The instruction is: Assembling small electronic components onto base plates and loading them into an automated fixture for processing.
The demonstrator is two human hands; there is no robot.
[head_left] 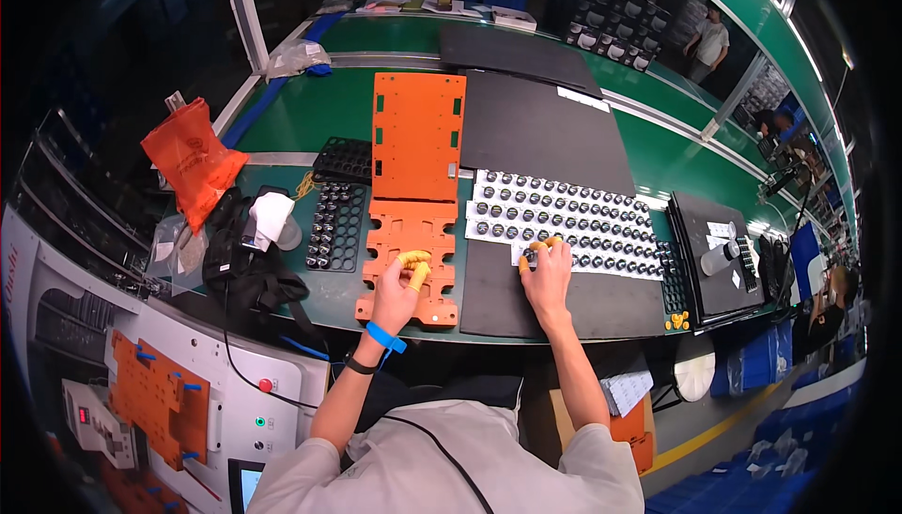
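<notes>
My left hand (398, 292), with yellow finger covers, is over the lower half of an orange hinged fixture (413, 225). Its fingers are curled together, and whatever they may hold is hidden. The fixture's orange lid (418, 133) stands raised behind it. My right hand (548, 281), also in yellow finger covers, reaches the near left end of white strips bearing rows of small black round parts (564, 218). Its fingertips close down on that end, hiding what is between them. A black tray (336, 225) left of the fixture holds several similar round parts.
Black foam boards (545, 124) lie behind the strips. At the left are an orange plastic bag (194, 162) and a black bag (242, 260). Yellow finger covers (676, 321) lie by the table's right front edge. A machine panel with a red button (266, 385) stands at lower left.
</notes>
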